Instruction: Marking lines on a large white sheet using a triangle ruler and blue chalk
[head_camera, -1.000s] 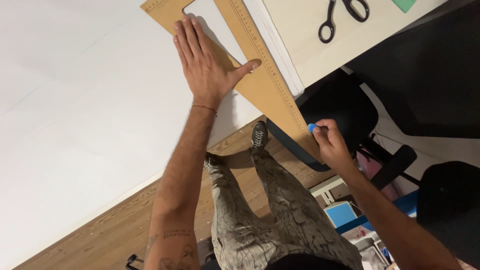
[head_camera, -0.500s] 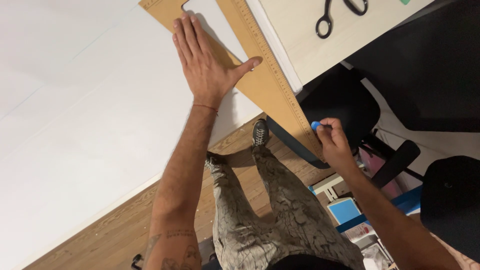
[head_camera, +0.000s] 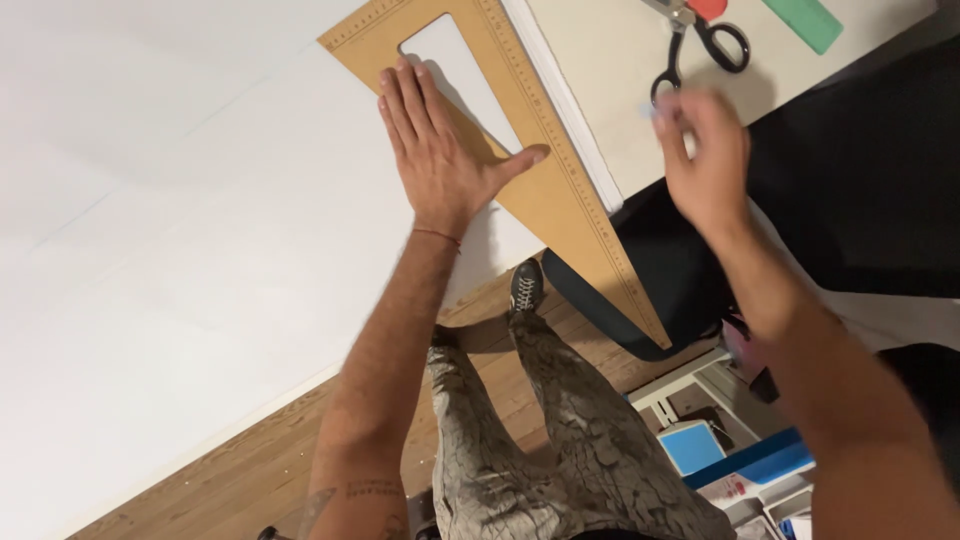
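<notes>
We see a large white sheet (head_camera: 170, 260) covering most of the work surface from the upper left to the lower left of the head view; its lower edge runs diagonally above a strip of wooden floor (head_camera: 230, 470). A wooden set square (head_camera: 560, 195) lies flat across the sheet's right edge, with a long cut-out window in its body and graduations along its edges; its narrow tip projects beyond the sheet, over a dark chair seat (head_camera: 660, 280).

Our left hand (head_camera: 440, 150) lies flat on the set square, palm down, fingers extended and together, thumb spread to the right; it grips nothing and presses on the wood. Our right hand (head_camera: 705, 155) is raised above the edge of a pale table top (head_camera: 620, 90), blurred; the fingers are curled, and we cannot tell whether they pinch anything.

On the pale table top, black-handled scissors (head_camera: 700, 45) lie just beyond the right hand; a green flat piece (head_camera: 810, 20) lies further right, near the table edge.

Below, we see our legs in patterned grey trousers (head_camera: 560, 440) and one dark shoe (head_camera: 527, 285) on the floor; at the lower right stand a white frame and blue boxes (head_camera: 730, 455), near the chair; a dark area fills the upper right.
</notes>
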